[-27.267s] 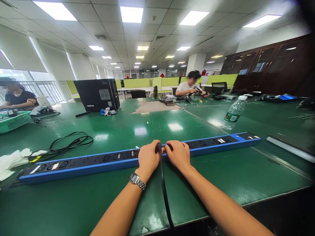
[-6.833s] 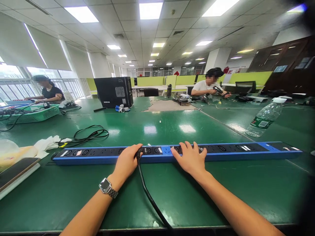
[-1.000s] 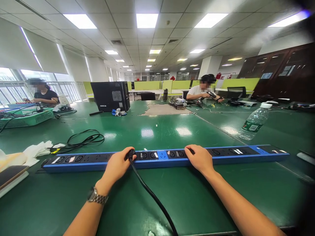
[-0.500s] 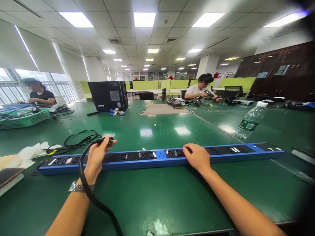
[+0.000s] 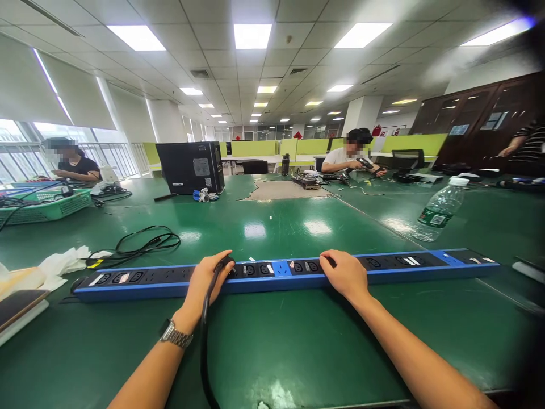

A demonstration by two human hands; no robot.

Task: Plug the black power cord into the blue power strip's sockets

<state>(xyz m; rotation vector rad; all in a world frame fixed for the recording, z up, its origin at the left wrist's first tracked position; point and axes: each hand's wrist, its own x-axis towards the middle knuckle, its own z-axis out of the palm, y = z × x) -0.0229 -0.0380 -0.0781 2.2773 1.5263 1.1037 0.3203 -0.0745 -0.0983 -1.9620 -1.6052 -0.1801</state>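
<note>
My left hand [image 5: 207, 279] is curled around a black plug [image 5: 227, 264], fingers wrapped over the top and thumb on the near side. The plug sits against the socket face of the long blue power strip [image 5: 430, 267], left of the strip's middle. Can't tell if the pins are fully seated, my fingers cover the joint. The plug's black cable [image 5: 203, 352] runs down past my wrist, right by the wristwatch [image 5: 174, 335], and off the near edge of the green table [image 5: 298, 346].

My right hand [image 5: 346, 274] lies palm down on the strip a bit right of centre. Fingers loosely bent, resting on top, thumb on the near blue side. It's pressing on the strip, not closed round anything.

The strip lies flat, lengthwise across the table in front of me. A loose coil of black cord [image 5: 145, 243] lies behind its left end, with white tissue [image 5: 63, 261] next to that. A plastic water bottle [image 5: 438, 209] stands tilted in view, well behind the right end. A black PC tower [image 5: 189, 167] sits further back. Other people are seated at the far tables.
</note>
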